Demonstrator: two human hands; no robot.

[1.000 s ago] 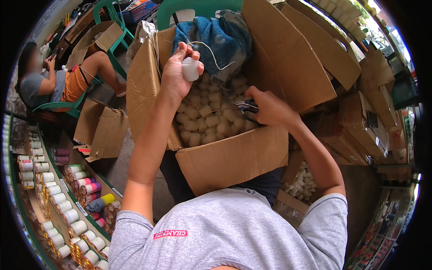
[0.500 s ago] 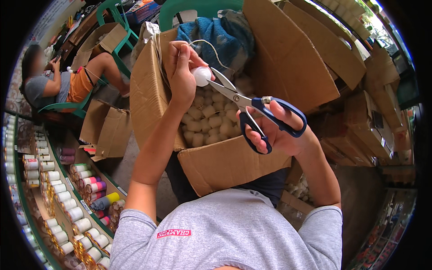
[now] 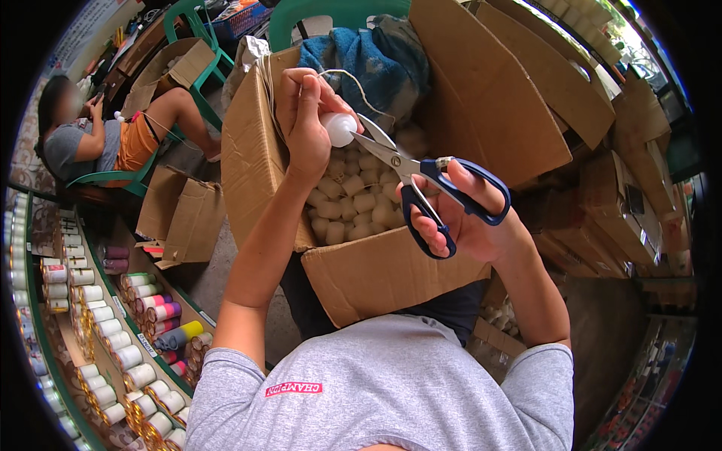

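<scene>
My left hand (image 3: 304, 116), fingers curled, grips a small white rounded piece (image 3: 341, 129) above the open cardboard box (image 3: 391, 272). A pale cord (image 3: 364, 92) loops beside that hand, over the blue cloth; where its end goes is hidden. My right hand (image 3: 470, 214) holds scissors (image 3: 396, 161) with dark blue handles, fingers and thumb through the loops. Their blades are spread, with the tips right by the white piece; whether they touch it I cannot tell. Several cream-coloured short cylinders (image 3: 350, 207) lie heaped inside the box below.
A blue patterned cloth (image 3: 361, 56) hangs at the box's far side, before a green chair (image 3: 338, 9). Stepped racks of white and coloured jars (image 3: 129, 356) stand left. A seated person (image 3: 90, 139) is at far left. Cardboard boxes (image 3: 613, 214) are stacked right.
The view has shifted slightly. Both hands keep nearly the same pose, and the scissors stay spread at the white piece, which looks slightly turned.
</scene>
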